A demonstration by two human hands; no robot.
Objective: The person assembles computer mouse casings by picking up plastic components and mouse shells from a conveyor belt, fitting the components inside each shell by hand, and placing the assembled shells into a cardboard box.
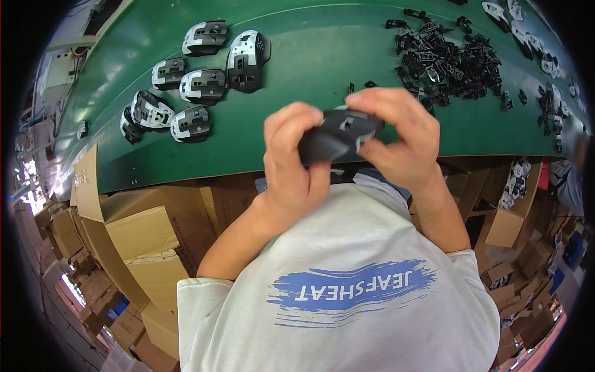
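Note:
Held between my two hands, just over the near edge of the green table, is a dark computer mouse shell (334,135), slightly blurred. My left hand (290,162) is closed around its left end, with the thumb below. The fingers and thumb of my right hand (404,137) pinch its right end. To the left, several black and white mouse shells (203,85) lie on the table, some touching. Beyond my right hand spreads a heap of small black plastic parts (455,62), with a few loose pieces beside it.
The green table (316,49) curves across the far side. At its right end lie more white and black shells (527,40). Below the table edge stand an open cardboard box (145,239) on the left and a carton (508,226) with white parts on the right.

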